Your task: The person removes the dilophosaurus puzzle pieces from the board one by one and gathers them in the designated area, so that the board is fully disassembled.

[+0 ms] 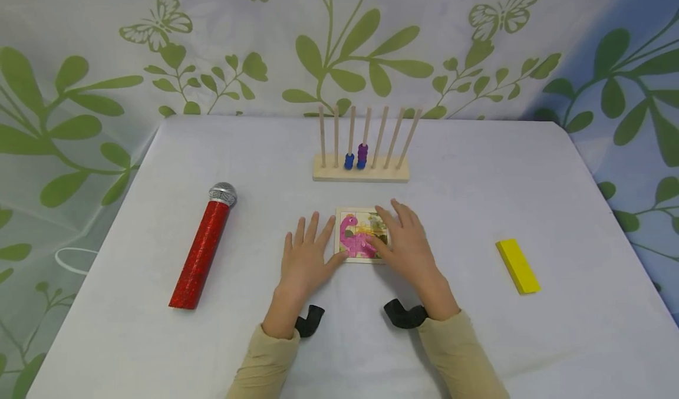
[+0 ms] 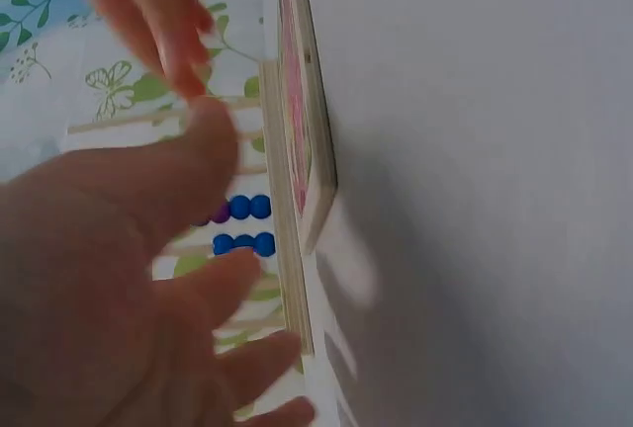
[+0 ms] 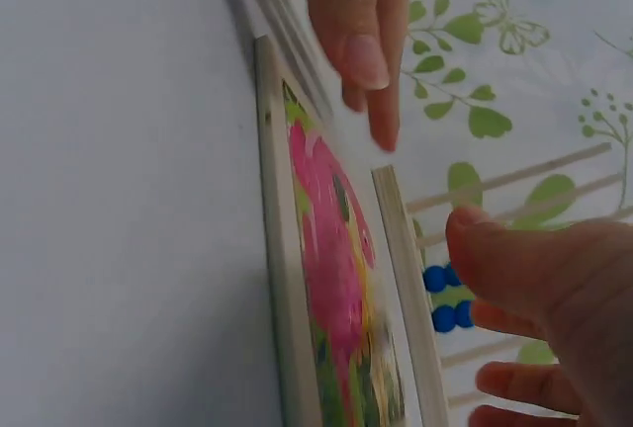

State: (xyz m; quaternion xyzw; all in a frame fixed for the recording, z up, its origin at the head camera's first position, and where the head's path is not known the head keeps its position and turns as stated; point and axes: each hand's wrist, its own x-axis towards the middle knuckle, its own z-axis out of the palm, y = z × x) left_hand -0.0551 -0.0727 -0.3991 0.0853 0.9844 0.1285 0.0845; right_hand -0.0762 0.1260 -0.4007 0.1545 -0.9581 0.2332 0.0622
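A small square wooden puzzle (image 1: 352, 240) with a pink dinosaur picture lies in the middle of the white table. My left hand (image 1: 307, 260) is at its left side, fingers spread, thumb near the lower left corner. Over the puzzle's right part reaches my right hand (image 1: 411, 249), its thumb and fingers relaxed and overlapping the picture in the head view. Both wrist views show a gap between the raised fingers and thumb, with nothing held. In the right wrist view the puzzle's wooden frame (image 3: 277, 249) stands out along the near edge.
Behind the puzzle stands a wooden peg rack (image 1: 361, 175) with upright rods, two carrying blue and purple beads (image 1: 362, 154). A red toy microphone (image 1: 201, 254) with a silver head lies at left, and a yellow block (image 1: 518, 266) at right. A leaf-patterned curtain hangs behind the table.
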